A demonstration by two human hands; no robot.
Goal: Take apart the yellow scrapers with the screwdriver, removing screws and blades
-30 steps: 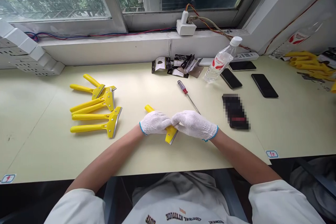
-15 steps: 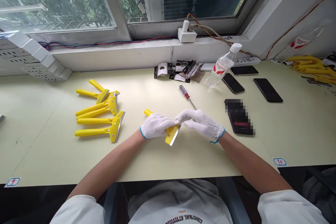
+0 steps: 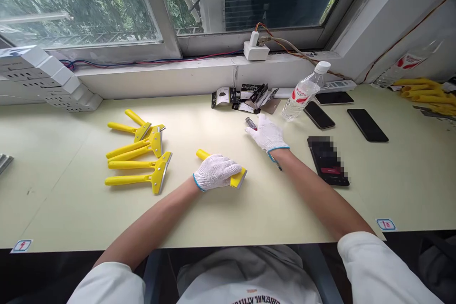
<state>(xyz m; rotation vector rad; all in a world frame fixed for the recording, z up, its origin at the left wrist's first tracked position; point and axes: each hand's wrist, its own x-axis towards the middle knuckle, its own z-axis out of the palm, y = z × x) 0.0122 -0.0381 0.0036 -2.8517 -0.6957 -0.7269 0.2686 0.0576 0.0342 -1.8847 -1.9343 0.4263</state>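
The scraper [image 3: 237, 179], in the head view, was in the gloved left hand [image 3: 215, 172] near the middle of the table [image 3: 199, 221], handle end poking out on one side, head and blade on the other. The left fingers were wrapped around it close to the head, presumably to steady the tool and spare the glove from the edge. The right hand [image 3: 266, 135] was over the screwdriver [image 3: 251, 123], fingers partly curled and hiding its middle; whether they gripped it or only rested on it, I could not tell. The screwdriver was right of the scraper, probably so that the right hand could reach it without crossing the left. The other scrapers [image 3: 157, 175] lay well apart on the left, overlapping in places, handles pointing left, perhaps to keep the blades turned one way. The bottle [image 3: 301, 97] and cards [image 3: 223, 97] sat farther back, the phones [image 3: 366, 125] to the right, likely to leave elbow room.
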